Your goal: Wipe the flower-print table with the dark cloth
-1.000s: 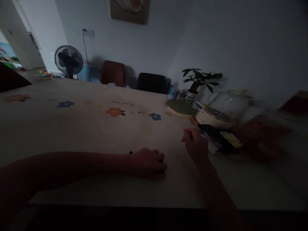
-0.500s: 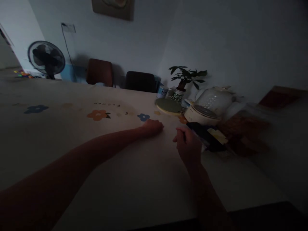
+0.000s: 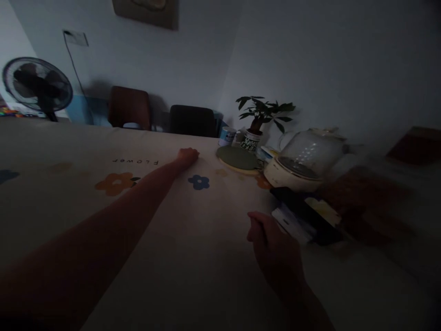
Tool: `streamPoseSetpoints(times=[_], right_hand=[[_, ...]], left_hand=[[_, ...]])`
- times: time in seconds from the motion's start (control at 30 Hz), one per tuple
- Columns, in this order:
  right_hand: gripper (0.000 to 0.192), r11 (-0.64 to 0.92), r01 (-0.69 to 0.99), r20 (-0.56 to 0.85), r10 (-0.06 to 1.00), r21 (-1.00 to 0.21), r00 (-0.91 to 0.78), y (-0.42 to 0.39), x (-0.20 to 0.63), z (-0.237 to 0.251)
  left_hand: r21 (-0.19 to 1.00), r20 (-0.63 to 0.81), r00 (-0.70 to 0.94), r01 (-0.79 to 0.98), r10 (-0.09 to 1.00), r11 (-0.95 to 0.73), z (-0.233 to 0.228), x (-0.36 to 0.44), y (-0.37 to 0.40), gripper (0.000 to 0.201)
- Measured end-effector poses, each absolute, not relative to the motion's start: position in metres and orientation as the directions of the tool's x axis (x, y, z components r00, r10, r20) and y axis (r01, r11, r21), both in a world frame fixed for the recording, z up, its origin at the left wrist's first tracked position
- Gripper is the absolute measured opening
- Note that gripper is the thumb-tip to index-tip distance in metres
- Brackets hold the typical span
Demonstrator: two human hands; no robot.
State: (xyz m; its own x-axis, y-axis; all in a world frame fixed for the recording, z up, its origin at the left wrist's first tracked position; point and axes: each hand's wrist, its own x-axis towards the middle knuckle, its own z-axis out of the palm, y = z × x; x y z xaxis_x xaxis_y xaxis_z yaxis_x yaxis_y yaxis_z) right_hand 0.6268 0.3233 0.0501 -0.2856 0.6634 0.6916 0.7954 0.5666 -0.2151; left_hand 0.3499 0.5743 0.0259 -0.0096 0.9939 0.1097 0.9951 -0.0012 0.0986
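A pale tablecloth (image 3: 213, 220) printed with flowers and the word "Flower" covers the table. My left hand (image 3: 188, 156) is stretched far forward, closed and resting on the cloth, beyond a blue printed flower (image 3: 199, 182). Its fingertips are hidden, so what it grips, if anything, does not show. Nearer to me, my right hand (image 3: 274, 243) is curled with the thumb against the bent fingers, low over the cloth. The inside of that hand is out of sight. Just right of it lie a white packet (image 3: 292, 224) and a black item (image 3: 306, 216).
A round green mat (image 3: 237, 157), a can (image 3: 227, 136) and a potted plant (image 3: 253, 133) stand toward the far right. Beside them are a cream pot (image 3: 289, 174) and a clear glass kettle (image 3: 310, 149). Two chairs (image 3: 129, 108) and a fan (image 3: 37, 85) are behind the table.
My left hand has slid forward and left over the cloth, past the blue flower. My right hand has come nearer to me. The view has turned slightly to the right.
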Motion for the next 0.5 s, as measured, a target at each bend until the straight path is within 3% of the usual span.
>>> streamPoseSetpoints(times=[0.17,0.5], right_hand=[[0.033,0.562,0.81,0.656,0.676,-0.166,-0.335,0.326,0.629,0.048],[0.038,0.411,0.868,0.534,0.818,-0.278,-0.216,0.338,0.641,0.034]], left_hand=[[0.067,0.139,-0.127,0.991,0.982,0.118,0.024,0.275,0.578,0.045],[0.015,0.077,-0.501,0.865,0.862,0.501,0.027,0.068,0.484,0.039]])
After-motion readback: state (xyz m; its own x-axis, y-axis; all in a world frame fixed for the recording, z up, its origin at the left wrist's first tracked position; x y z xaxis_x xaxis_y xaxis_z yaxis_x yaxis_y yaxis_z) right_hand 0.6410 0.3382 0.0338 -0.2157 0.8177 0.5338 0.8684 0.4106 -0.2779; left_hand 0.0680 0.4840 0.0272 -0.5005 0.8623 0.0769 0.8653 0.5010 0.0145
